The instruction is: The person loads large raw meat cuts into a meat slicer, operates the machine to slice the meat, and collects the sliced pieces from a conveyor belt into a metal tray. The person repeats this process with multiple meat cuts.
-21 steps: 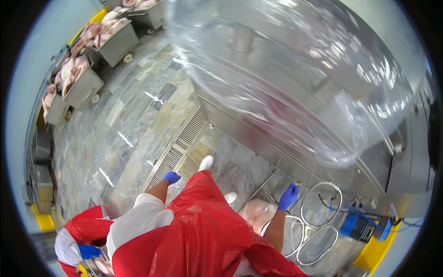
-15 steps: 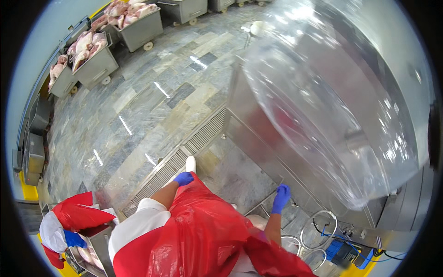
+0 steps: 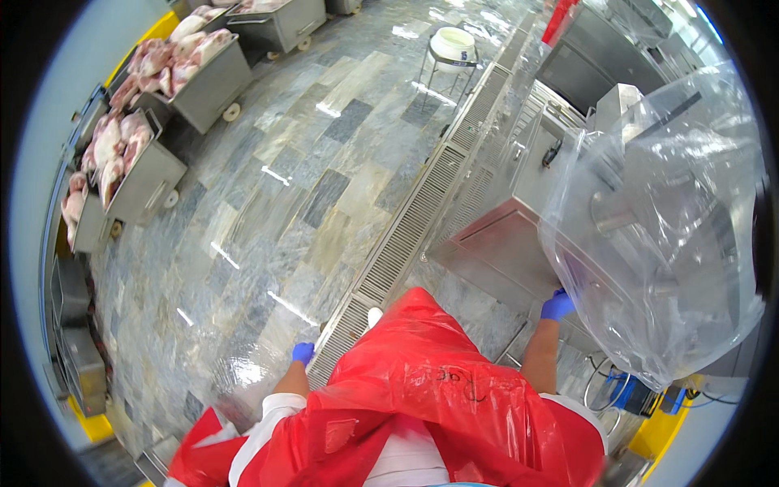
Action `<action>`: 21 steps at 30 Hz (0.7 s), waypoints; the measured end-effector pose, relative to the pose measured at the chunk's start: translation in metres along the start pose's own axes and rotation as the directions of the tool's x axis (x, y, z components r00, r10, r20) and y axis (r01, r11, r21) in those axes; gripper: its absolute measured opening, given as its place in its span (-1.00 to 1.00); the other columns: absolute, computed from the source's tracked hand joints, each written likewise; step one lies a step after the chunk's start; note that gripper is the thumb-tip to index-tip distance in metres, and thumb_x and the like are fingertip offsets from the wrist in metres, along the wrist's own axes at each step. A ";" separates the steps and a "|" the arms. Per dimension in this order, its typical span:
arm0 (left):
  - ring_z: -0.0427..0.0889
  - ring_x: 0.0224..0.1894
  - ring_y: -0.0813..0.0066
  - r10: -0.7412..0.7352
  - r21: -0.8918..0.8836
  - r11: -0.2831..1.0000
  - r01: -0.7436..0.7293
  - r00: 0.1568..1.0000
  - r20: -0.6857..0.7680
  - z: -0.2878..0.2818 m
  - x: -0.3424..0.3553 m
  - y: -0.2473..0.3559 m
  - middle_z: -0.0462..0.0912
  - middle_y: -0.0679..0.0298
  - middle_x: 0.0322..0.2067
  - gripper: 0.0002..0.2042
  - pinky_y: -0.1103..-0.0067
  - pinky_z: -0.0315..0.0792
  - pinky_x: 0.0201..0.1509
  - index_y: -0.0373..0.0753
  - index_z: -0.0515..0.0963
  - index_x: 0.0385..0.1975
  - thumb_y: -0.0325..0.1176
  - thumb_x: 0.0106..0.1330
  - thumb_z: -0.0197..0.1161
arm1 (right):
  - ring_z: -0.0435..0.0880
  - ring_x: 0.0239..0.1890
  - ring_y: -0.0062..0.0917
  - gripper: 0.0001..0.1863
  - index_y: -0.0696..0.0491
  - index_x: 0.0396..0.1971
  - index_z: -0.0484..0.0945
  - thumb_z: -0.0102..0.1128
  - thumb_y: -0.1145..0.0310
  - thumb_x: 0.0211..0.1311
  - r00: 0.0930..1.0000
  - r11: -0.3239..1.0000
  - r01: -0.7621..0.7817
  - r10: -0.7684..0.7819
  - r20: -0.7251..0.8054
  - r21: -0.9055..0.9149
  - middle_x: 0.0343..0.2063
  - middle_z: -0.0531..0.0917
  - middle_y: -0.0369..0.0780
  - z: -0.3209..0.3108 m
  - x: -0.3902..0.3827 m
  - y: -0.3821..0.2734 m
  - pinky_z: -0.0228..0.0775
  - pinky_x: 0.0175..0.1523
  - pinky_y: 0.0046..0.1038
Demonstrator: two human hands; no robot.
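My left hand (image 3: 303,353), in a blue glove, hangs at my left side above the floor drain grating (image 3: 345,329). Its fingers look curled in, and I see nothing in them. My right hand (image 3: 557,305), also blue-gloved, is held out to the right at the side of a stainless steel machine (image 3: 503,252). A large clear plastic sheet (image 3: 649,219) hangs over part of the machine, and its edge overlaps the fingertips, so I cannot tell whether they grip anything. A red plastic apron (image 3: 414,365) covers my front.
Steel carts (image 3: 215,89) piled with raw meat line the left wall. A white bucket (image 3: 453,44) sits on a stand ahead, by the grating. A blue device (image 3: 633,395) with cables and hoses is low on the right. Another person's red apron (image 3: 203,438) shows at lower left.
My view has shifted, bringing the bucket and the machine's far end into sight. The plastic sheet now appears farther right. My left hand has dropped beside me, and my right reaches farther out.
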State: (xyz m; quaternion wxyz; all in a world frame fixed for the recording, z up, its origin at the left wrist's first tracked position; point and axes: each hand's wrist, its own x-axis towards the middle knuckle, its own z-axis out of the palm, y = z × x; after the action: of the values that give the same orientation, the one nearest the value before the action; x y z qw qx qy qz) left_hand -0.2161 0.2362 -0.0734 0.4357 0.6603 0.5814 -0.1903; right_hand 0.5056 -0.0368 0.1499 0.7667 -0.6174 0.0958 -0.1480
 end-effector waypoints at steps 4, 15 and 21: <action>0.53 -0.63 0.44 -0.199 -0.202 0.951 0.234 0.963 0.182 -0.041 0.072 0.036 0.61 0.25 -0.57 -0.76 0.47 0.40 -0.57 -0.20 0.58 -0.46 -0.18 0.21 0.05 | 0.28 -0.65 -0.69 -0.89 -0.02 -0.40 0.46 -0.02 0.31 0.25 0.980 0.967 0.108 -0.143 -0.139 -0.229 -0.58 0.45 -0.37 0.002 0.011 0.016 0.05 -0.57 -0.59; 0.62 -0.25 -0.08 0.459 0.425 0.766 -0.483 0.873 0.164 -0.268 0.358 0.393 0.65 -0.05 -0.32 -0.56 0.22 0.48 -0.11 -0.27 0.64 -0.39 0.00 0.16 -0.03 | 0.33 -0.57 -0.61 -0.80 0.04 -0.37 0.48 -0.03 0.24 0.28 0.932 0.841 -0.041 -0.163 -0.325 -0.539 -0.51 0.48 -0.32 0.130 -0.035 0.081 0.15 -0.45 -0.50; 0.65 -0.44 0.36 0.497 -0.227 0.845 -0.485 0.868 -0.006 -0.347 0.461 0.599 0.66 0.06 -0.50 -0.67 0.46 0.49 -0.33 -0.34 0.63 -0.42 -0.16 0.13 0.11 | 0.36 -0.52 -0.57 -0.75 0.08 -0.36 0.49 -0.03 0.20 0.30 0.960 0.791 -0.217 0.065 -0.273 -0.573 -0.48 0.49 -0.29 0.199 -0.081 0.108 0.21 -0.39 -0.45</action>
State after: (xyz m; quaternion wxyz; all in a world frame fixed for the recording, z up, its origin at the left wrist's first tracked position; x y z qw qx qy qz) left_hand 0.3702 0.8236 -0.0201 0.5556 0.7291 0.3990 -0.0240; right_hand 0.5070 0.1950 0.0852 0.5249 -0.7957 0.2751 -0.1255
